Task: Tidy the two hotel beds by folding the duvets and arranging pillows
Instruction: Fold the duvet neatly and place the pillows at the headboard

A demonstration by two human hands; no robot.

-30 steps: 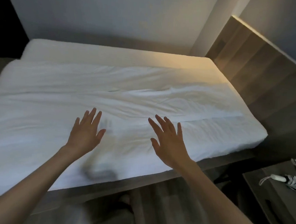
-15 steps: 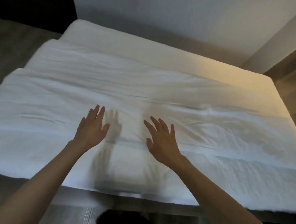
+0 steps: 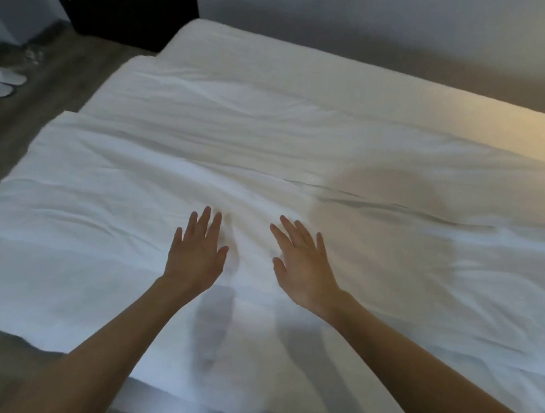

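The left hand [image 3: 197, 254] is spread wide, palm down, fingers straight and a little apart, thumb out toward 3 o'clock; it holds nothing. Just beside it at 3 o'clock, the right hand [image 3: 302, 263] is spread as wide, palm down, its fingers angled toward 11 o'clock, and it too holds nothing. Both lie low over the white duvet [image 3: 131, 177], with their shadows close beneath them on the cloth, but whether the palms press the fabric or hang just above it I cannot tell. The duvet lies under and all around the hands, reaching from 9 o'clock across to 3 o'clock and on toward 12 o'clock. It is folded lengthwise in flat layers whose stepped edges show at 9 and 10 o'clock. Soft wrinkles run up between the two hands toward 12 o'clock, and a long crease [image 3: 378, 200] crosses the cloth at 2 o'clock, under a rounded shadow. Beyond the duvet, at 12 to 1 o'clock, a bare strip of the bed [image 3: 307, 60] lies along the grey wall [image 3: 390, 18], lit warm at its 2 o'clock end. At 10 o'clock, well apart from the hands, white slippers [image 3: 1, 82] sit on the wooden floor [image 3: 39, 61], and a dark door [image 3: 124, 2] stands at 11 o'clock.
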